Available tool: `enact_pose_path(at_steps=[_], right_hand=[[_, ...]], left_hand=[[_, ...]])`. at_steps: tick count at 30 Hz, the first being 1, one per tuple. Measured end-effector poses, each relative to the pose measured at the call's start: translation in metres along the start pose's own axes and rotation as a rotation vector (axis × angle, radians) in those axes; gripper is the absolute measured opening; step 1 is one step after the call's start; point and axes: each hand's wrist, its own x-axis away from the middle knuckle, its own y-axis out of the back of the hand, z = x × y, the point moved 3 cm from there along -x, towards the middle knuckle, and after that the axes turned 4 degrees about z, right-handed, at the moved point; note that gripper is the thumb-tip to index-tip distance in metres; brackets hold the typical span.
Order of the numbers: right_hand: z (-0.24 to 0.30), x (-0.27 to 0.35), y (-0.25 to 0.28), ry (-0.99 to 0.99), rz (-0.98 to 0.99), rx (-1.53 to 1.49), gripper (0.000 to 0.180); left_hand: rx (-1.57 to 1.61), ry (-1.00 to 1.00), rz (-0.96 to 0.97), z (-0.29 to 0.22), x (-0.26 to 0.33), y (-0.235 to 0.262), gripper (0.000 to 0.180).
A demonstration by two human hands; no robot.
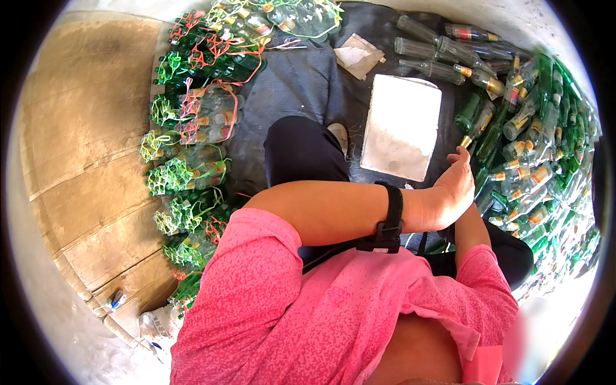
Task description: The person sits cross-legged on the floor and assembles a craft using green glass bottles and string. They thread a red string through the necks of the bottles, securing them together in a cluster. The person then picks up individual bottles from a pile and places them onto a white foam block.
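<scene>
My left arm, with a black strapped device on the wrist, crosses to the right in front of me. My left hand (457,185) is turned side-on with its fingers stretched out toward the pile. Its fingertips are at the gold-coloured mouth of a clear glass bottle (482,118) with a yellowish label; whether they touch it I cannot tell. Behind the left hand and wrist my right forearm (471,234) rises, and the right hand is hidden there. Close by, a worn white rectangular block or box (401,128) lies on the dark mat (292,83).
A large pile of loose green and clear bottles (536,138) fills the right side. Along the left stand bottle bundles (192,170) tied with green, pink and red strips, beside cardboard sheets (90,147). Torn cardboard (359,56) lies ahead. My bent knee (301,151) sits between.
</scene>
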Motion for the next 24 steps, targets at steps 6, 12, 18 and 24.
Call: enact_pose_path(at_steps=[6,12,18,24], right_hand=[[0.004,0.025,-0.016,-0.218,0.025,-0.761,0.053],[0.011,0.054,0.001,0.298,-0.023,-0.329,0.052],[0.056,0.15,0.1,-0.328,-0.009,-1.074,0.051],[0.113,0.225,0.188,-0.235,-0.248,-1.401,0.053]], left_hand=[[0.001,-0.005,0.002,0.006,-0.002,0.003,0.032],[0.08,0.054,-0.135,0.008,-0.002,-0.006,0.024],[0.192,0.093,-0.446,0.058,0.008,-0.018,0.006],[0.289,0.135,-0.399,0.113,0.031,-0.009,0.014]])
